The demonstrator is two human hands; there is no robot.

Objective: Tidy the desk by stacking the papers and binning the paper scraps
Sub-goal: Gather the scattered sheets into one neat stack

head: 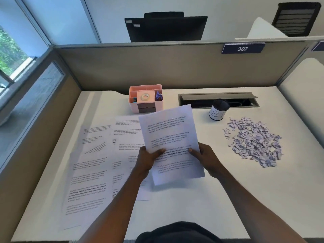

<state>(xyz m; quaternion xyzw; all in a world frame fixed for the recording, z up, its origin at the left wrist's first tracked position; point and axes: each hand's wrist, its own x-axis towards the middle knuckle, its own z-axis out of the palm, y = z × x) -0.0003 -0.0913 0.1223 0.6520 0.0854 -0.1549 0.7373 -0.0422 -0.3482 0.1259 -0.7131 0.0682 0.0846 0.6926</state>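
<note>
White sheets in hand: the left hand [149, 158] and the right hand [206, 157] both grip a small bundle of printed pages [171, 139], thumbs on top and fingers beneath, holding it tilted above the desk [219, 207]; how many sheets it holds I cannot tell.
Left hand state: clenched on the bundle's lower left edge.
Right hand state: clenched on the bundle's lower right edge.
Papers left of the hands: several loose sheets [93, 163] lie spread flat and overlapping, running from just beside the left wrist out to the desk's left side; one or two also show under the held bundle.
Stacking progress: begun, by my judgement, with a few pages gathered and most of the spread not yet collected.
Scraps right of the hands: a heap of torn paper scraps [254, 141] sits on the desk, well apart from the right hand, looking untouched.
Bin beyond the right hand: a small dark cup with a white hand-lettered label [218, 110] stands upright, just beyond the scrap heap; whether anything is inside is hidden.
Binning progress: not started, as far as I can judge.
Beyond the held bundle: a pink organiser [145, 98] with tape and clips stands past the pages' top edge, apart from the work.
Remaining: gather the loose sheets into one stack, then move the scraps into the cup.
</note>
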